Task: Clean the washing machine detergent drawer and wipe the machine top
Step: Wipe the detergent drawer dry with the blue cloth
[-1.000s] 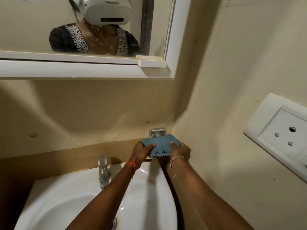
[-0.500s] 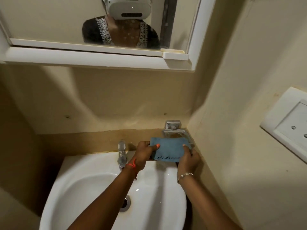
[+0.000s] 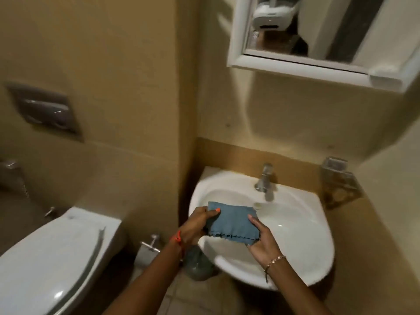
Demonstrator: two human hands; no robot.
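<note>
Blue cloth (image 3: 231,222) held over white sink (image 3: 313,226).
Left hand (image 3: 200,226), right hand (image 3: 263,238) pinch opposite edges; fingers beneath hidden; whole frame motion-blurred.

The white sink (image 3: 318,258) in front of me is set against the beige wall. Its chrome tap (image 3: 264,181) stands upright on the back rim, spout over the bowl. Below, the tiled floor (image 3: 181,296) carries a dark rounded thing (image 3: 197,262) under the sink's left edge; I cannot make out what. The toilet (image 3: 56,258) stands left of it, lid down.
</note>
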